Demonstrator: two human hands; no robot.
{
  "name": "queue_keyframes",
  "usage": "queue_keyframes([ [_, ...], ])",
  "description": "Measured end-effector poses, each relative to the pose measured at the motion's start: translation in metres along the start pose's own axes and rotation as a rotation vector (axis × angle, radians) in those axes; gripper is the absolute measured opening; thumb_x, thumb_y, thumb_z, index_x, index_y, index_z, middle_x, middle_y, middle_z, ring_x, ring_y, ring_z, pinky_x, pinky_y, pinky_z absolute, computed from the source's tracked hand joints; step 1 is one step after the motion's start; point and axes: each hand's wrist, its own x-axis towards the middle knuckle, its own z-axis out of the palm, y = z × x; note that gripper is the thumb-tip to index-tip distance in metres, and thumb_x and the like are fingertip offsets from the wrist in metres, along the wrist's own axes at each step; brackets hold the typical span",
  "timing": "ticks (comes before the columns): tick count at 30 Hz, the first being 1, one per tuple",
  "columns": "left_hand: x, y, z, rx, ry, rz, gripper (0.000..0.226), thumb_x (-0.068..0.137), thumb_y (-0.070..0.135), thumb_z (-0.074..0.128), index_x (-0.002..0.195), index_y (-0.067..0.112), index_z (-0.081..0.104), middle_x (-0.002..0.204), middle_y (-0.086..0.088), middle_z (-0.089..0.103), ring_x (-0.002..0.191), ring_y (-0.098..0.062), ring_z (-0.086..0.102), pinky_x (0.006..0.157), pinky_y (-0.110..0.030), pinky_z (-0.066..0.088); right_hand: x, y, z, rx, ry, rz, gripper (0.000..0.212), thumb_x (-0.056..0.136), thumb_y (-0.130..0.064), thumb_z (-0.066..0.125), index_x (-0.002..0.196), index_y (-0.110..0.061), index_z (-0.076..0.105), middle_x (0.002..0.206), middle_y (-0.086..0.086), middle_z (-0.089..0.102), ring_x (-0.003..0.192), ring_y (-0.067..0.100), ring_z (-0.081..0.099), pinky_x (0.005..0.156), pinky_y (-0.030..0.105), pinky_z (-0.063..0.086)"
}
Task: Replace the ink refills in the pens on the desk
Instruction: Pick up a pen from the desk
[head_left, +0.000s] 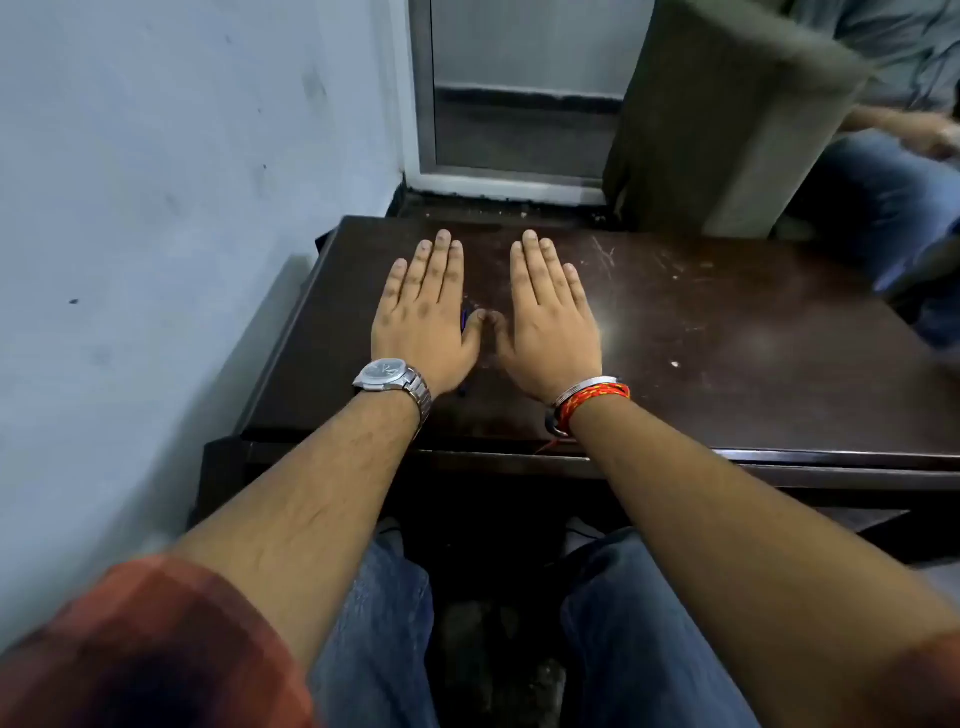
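Note:
My left hand (428, 306) and my right hand (550, 312) lie side by side over the dark wooden desk (727, 332), palms down and fingers straight, the thumb tips almost touching. Neither hand holds anything. A small sliver of a blue pen (465, 318) shows at the thumb side of my left hand; the remainder is hidden under the hand. A watch sits on my left wrist, red threads and a metal band on my right.
A pale wall runs along the left of the desk. Behind the desk are a metal-framed door (519, 104) and a grey panel (727, 119). Another person in jeans (883, 197) sits at the far right. My knees are under the desk's front edge.

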Motion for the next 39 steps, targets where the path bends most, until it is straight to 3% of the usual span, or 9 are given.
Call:
queue_keyframes([
  [6,-0.008,0.004,0.055,-0.081,-0.05,-0.185,0.067,0.092,0.049,0.05,0.147,0.012,0.043,0.16,-0.008,0.035,0.151,-0.025,0.024,0.123,-0.045,0.004,0.005,-0.002,0.051,0.026,-0.07,0.07,0.072,0.097,-0.031,0.046,0.156,-0.007,0.014,0.167,0.008,0.009,0.154,0.021,0.004,0.124,0.037,0.001],
  [11,-0.004,0.01,0.072,-0.127,-0.016,-0.36,0.039,0.082,0.05,0.066,0.1,0.016,0.071,0.148,-0.009,0.05,0.144,-0.028,0.035,0.123,-0.047,0.005,0.001,0.0,0.067,0.078,-0.028,0.174,0.067,0.097,-0.029,0.048,0.155,-0.008,0.022,0.165,0.007,0.019,0.154,0.02,0.01,0.124,0.037,-0.001],
  [16,0.012,0.015,0.074,-0.11,-0.087,-0.381,0.041,0.087,0.055,0.059,0.103,0.021,0.076,0.154,-0.004,0.042,0.145,-0.024,0.031,0.123,-0.044,0.003,0.008,0.001,0.065,0.149,0.002,0.221,0.058,0.096,-0.027,0.052,0.149,-0.009,0.038,0.159,0.006,0.036,0.151,0.019,0.022,0.123,0.036,0.003],
  [21,0.015,0.015,0.064,-0.201,-0.027,-0.402,0.031,0.092,0.042,0.06,0.1,0.017,0.076,0.145,0.0,0.048,0.136,-0.022,0.039,0.122,-0.04,0.012,0.014,-0.002,0.062,0.438,0.106,0.299,0.041,0.091,-0.023,0.062,0.129,-0.006,0.061,0.135,0.009,0.062,0.129,0.025,0.054,0.11,0.039,0.038],
  [26,0.012,0.018,0.041,-0.578,0.069,-0.36,0.012,0.088,0.021,0.065,0.084,0.01,0.067,0.108,-0.004,0.061,0.1,-0.027,0.059,0.087,-0.031,0.042,0.029,0.0,0.067,1.02,0.03,0.677,0.036,0.092,-0.037,0.065,0.11,-0.006,0.07,0.104,0.01,0.073,0.101,0.026,0.067,0.095,0.043,0.052],
  [29,0.008,0.018,0.037,-0.694,-0.051,-0.331,0.007,0.089,0.017,0.062,0.089,0.011,0.058,0.088,0.001,0.058,0.08,-0.022,0.057,0.064,-0.014,0.037,0.031,0.0,0.068,1.348,0.031,0.735,0.022,0.094,-0.026,0.065,0.083,-0.008,0.07,0.066,-0.001,0.064,0.065,0.017,0.058,0.068,0.035,0.049],
  [32,0.007,0.017,0.037,-0.773,-0.149,-0.358,0.004,0.094,0.019,0.055,0.095,0.017,0.052,0.078,0.01,0.053,0.068,-0.006,0.051,0.054,-0.004,0.035,0.031,-0.005,0.066,1.47,0.015,0.684,0.018,0.095,-0.018,0.064,0.08,-0.01,0.07,0.061,-0.005,0.063,0.059,0.009,0.056,0.065,0.031,0.049],
  [35,0.009,0.02,0.035,-0.806,-0.095,-0.363,0.012,0.1,0.023,0.048,0.09,0.018,0.052,0.073,0.009,0.055,0.062,-0.003,0.049,0.051,-0.006,0.034,0.033,-0.01,0.065,1.587,0.005,0.685,0.021,0.096,-0.015,0.063,0.076,-0.008,0.067,0.064,0.002,0.06,0.059,0.012,0.055,0.062,0.029,0.049],
  [39,0.01,0.021,0.032,-0.77,-0.032,-0.347,0.018,0.1,0.024,0.046,0.093,0.016,0.061,0.072,0.005,0.061,0.065,-0.013,0.051,0.053,-0.021,0.03,0.036,-0.014,0.062,1.686,0.037,0.713,0.03,0.095,-0.012,0.063,0.065,-0.011,0.063,0.059,0.002,0.055,0.055,0.01,0.049,0.058,0.026,0.043],
])
